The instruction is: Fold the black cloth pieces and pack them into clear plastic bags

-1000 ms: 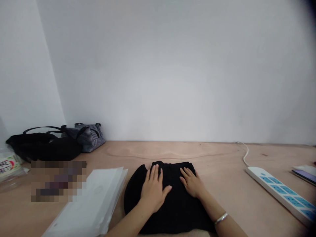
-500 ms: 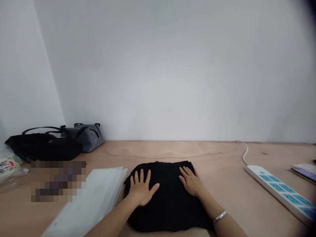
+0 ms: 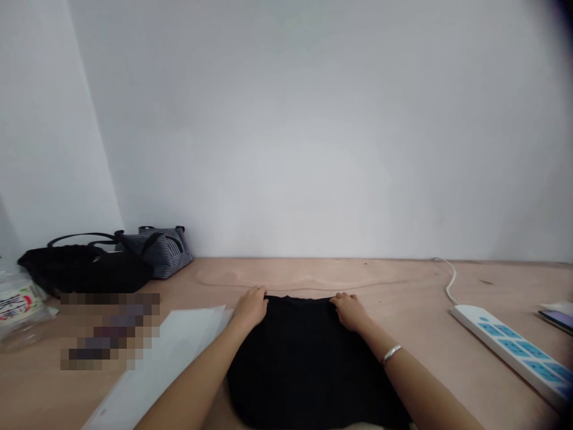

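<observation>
A black cloth (image 3: 308,364) lies flat on the wooden table (image 3: 416,334) in front of me. My left hand (image 3: 251,307) is closed on the cloth's far left corner, its fingers curled over the edge. At the far right corner my right hand (image 3: 349,309) grips the same cloth, fingers bent over the edge; a silver bangle is on that wrist. Both thumbs are mostly hidden.
White sheets (image 3: 165,346) lie left of the cloth. Further left are a black bag (image 3: 89,272), a striped bag (image 3: 168,254), a plastic bottle (image 3: 20,310) and a blurred-out item. To the right are a power strip (image 3: 514,349) and a phone (image 3: 557,319).
Both hands have moved from lying spread on top of the cloth to its far corners, and their fingers have closed there. The view has shifted slightly.
</observation>
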Demonstrator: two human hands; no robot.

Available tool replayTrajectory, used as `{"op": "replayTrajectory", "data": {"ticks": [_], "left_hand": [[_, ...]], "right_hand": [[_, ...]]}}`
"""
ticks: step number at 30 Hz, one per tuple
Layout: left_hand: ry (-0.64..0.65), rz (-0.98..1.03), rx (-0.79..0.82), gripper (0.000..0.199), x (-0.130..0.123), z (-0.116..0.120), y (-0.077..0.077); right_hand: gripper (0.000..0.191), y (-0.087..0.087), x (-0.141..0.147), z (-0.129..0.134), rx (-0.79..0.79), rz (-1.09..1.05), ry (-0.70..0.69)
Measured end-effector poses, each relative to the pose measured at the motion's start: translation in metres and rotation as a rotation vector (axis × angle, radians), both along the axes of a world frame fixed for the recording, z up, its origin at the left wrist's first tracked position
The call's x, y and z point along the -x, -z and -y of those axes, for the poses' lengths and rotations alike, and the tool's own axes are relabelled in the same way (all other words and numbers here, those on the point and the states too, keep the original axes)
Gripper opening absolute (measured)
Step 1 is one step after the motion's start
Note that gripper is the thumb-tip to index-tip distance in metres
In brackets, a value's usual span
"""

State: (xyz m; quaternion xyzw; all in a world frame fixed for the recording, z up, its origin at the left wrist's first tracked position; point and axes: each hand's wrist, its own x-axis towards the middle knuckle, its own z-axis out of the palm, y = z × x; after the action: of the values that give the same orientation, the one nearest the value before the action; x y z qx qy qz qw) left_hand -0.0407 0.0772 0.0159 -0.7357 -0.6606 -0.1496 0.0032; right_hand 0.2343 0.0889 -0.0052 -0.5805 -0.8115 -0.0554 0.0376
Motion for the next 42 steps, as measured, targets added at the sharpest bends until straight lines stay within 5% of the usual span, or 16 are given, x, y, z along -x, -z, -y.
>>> {"op": "replayTrajectory", "data": {"ticks": [6,14,20,24,26,28,30,34,38,42], "left_hand": [[0.062,0.098,-0.025,0.029,0.013,-0.011,0.007],[0.224,0.286,-0.023,0.012,0.019,0.012,-0.013],[0.515,0.382,0.225,0.01,0.042,0.066,-0.033],[0.706,0.454,0.553,0.011,0.05,0.102,-0.041],[0.748,0.432,0.579,0.013,0.047,0.112,-0.043],[0.717,0.391,0.494,0.016,0.038,0.116,-0.044],[0.602,0.329,0.312,0.023,0.026,0.115,-0.04],[0.261,0.059,-0.003,0.042,0.0,0.109,-0.009],[0.05,-0.136,0.096,0.068,-0.011,0.104,0.029],[0.024,-0.183,0.166,0.074,-0.011,0.104,0.04]], "right_hand": [[0.027,0.003,-0.005,-0.007,-0.081,0.039,0.022],[0.024,-0.01,-0.007,0.008,-0.195,-0.038,-0.042],[0.012,-0.042,-0.033,0.073,-0.118,-0.12,-0.215],[0.012,-0.047,-0.043,0.131,0.134,-0.197,-0.237],[0.007,-0.046,-0.041,0.147,0.31,-0.185,-0.199],[0.01,-0.045,-0.034,0.151,0.368,-0.167,-0.147],[0.016,-0.045,-0.022,0.144,0.263,-0.174,-0.097],[0.032,-0.032,0.012,0.122,0.024,-0.268,-0.167],[0.063,0.0,0.033,0.11,0.135,-0.234,-0.204],[0.065,0.023,0.034,0.108,0.216,-0.24,-0.151]]}}
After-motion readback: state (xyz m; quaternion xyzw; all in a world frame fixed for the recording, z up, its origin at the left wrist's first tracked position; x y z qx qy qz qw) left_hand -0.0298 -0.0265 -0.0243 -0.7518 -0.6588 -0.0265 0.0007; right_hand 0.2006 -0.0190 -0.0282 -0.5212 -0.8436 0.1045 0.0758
